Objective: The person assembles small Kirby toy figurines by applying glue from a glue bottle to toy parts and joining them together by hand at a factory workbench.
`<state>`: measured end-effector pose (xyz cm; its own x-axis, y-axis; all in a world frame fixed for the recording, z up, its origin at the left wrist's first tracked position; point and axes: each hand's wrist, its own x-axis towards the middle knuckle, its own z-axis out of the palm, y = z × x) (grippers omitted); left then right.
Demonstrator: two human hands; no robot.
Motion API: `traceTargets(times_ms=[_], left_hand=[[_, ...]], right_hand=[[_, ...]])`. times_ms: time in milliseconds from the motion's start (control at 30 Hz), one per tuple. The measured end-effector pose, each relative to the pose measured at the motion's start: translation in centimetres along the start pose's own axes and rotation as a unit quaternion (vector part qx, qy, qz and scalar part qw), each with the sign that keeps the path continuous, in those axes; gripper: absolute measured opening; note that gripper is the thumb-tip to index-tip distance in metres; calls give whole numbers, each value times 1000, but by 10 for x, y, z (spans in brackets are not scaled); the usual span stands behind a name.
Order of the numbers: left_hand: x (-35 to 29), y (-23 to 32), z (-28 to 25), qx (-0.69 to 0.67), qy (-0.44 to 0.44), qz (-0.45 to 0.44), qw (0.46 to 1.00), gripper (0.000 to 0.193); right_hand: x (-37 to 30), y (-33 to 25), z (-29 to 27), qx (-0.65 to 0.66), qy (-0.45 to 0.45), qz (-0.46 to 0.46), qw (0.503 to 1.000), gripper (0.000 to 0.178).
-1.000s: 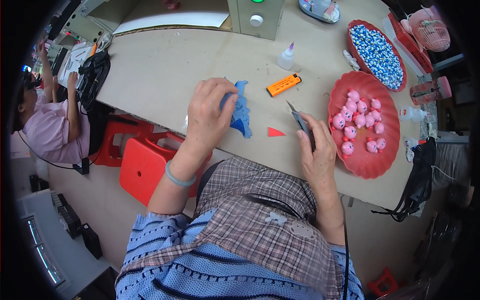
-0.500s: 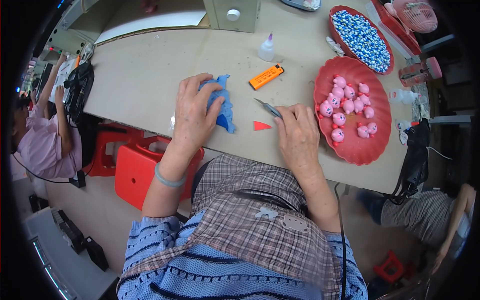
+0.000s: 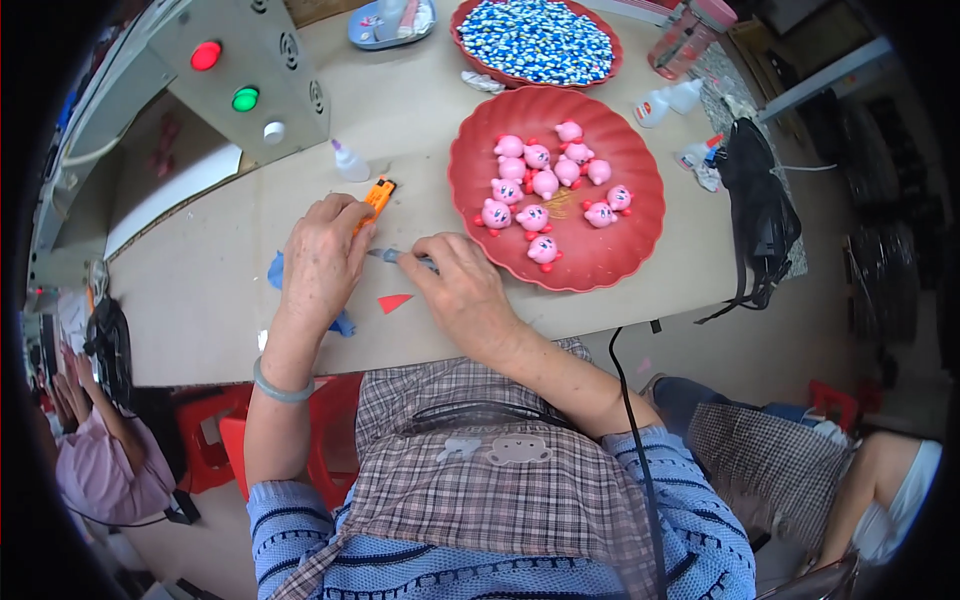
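Note:
My left hand [image 3: 325,250] reaches over the table, its thumb and fingertips closed about the lower end of an orange lighter [image 3: 378,196] with a black tip. Crumpled blue cloth [image 3: 343,324] shows from under this hand and wrist, mostly hidden. My right hand [image 3: 462,290] pinches a small craft knife [image 3: 421,262], its blade pointing left toward my left hand. Just below the knife lies a flat red triangular piece [image 3: 394,302]. Beyond the lighter stands a small white squeeze bottle [image 3: 350,162] with a purple tip.
To the right, a scalloped red tray [image 3: 610,255] bears several round pink figurines [image 3: 543,250]. Behind it sits a red dish [image 3: 612,70] of small blue-and-white pieces. A grey box [image 3: 225,85] with coloured buttons stands back left. White bottles [image 3: 655,105] and a black bag [image 3: 760,210] lie far right.
My view has swung to the right. My left hand has gone from the blue cloth to the lighter and taken hold of its end. The knife stays in my right hand.

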<state>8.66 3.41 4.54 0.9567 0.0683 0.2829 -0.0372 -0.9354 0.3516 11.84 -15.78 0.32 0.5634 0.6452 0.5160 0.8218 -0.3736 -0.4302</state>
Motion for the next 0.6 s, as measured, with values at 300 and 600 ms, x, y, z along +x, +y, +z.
traceTargets(times_ms=[300, 600], left_hand=[[19, 11, 10, 51, -39, -19, 998, 18], [18, 17, 6, 30, -48, -44, 997, 23]], right_hand=[[-8, 10, -8, 68, -7, -11, 998, 32], [-11, 16, -10, 100, 29, 32, 994, 33]])
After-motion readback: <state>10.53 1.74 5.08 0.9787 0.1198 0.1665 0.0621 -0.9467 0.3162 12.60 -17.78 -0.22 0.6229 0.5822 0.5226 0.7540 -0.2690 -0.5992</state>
